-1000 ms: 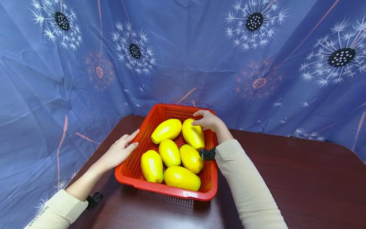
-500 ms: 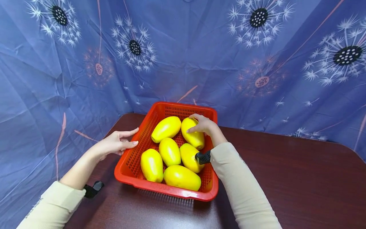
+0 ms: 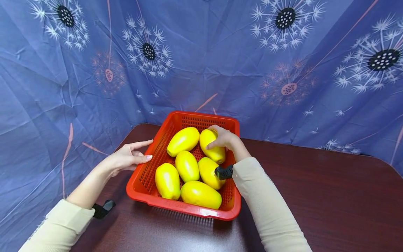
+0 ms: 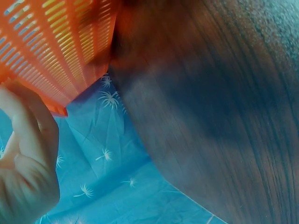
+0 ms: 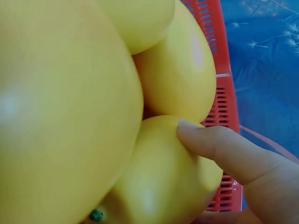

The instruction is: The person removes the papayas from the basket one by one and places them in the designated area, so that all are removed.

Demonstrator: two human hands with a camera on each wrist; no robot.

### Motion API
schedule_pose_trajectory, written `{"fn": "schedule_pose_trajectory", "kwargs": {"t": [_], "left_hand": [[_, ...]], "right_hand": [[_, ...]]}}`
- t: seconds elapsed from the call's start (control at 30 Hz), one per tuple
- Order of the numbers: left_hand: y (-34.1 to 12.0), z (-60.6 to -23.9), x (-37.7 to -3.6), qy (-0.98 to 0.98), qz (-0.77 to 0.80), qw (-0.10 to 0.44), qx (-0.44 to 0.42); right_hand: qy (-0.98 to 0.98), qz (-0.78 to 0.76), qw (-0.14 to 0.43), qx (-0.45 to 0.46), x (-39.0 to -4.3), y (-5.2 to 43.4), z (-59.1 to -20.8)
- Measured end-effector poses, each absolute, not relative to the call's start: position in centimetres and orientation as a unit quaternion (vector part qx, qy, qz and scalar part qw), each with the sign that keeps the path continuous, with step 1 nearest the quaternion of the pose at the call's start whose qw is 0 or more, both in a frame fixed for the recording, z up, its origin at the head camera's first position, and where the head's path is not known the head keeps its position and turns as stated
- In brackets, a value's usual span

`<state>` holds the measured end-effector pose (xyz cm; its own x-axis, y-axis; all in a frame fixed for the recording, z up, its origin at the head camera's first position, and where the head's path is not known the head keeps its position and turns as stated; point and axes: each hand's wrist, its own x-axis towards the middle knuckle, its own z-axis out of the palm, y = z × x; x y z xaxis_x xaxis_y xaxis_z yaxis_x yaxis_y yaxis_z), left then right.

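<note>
A red plastic basket [image 3: 184,209] with slotted walls holds several smooth yellow fruits that look like papayas. My right hand [image 3: 227,139] reaches in over the right side and grips the back-right papaya [image 3: 216,154], thumb on its near side. In the right wrist view the thumb [image 5: 224,147] presses on that papaya [image 5: 161,172], while another large papaya [image 5: 60,107] fills the left. At the basket's left rim, my left hand [image 3: 124,158] holds on with thumb and forefinger. The left wrist view shows bent fingers [image 4: 32,116] by the slotted wall [image 4: 60,42].
The basket stands on a dark brown table [image 3: 308,189], near its left edge. Behind and to the left hangs a blue cloth [image 3: 195,52] printed with dandelions. Other papayas lie close together in the basket, among them a back-left one [image 3: 183,141] and a front one [image 3: 200,195].
My right hand has lowered from above the back-right papaya and taken hold of it. The left hand's fingers have shifted on the rim, with the wrist turned.
</note>
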<state>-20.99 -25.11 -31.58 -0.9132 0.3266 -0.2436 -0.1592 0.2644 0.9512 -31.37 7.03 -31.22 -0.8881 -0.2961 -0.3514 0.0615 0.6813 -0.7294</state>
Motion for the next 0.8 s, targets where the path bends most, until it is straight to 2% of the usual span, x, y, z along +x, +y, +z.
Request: {"fn": "schedule_pose_trajectory", "kwargs": {"t": [0.57, 0.8], "left_hand": [[-24.99, -31.20, -21.11, 0.760, 0.615, 0.206, 0.043], [-24.86, -31.31, -21.14, 0.766, 0.608, 0.205, 0.042]], "right_hand": [[0.907, -0.390, 0.134, -0.088, -31.48, 7.12, -31.57], [0.902, -0.402, 0.135, -0.084, -31.31, 7.29, -31.28]]}}
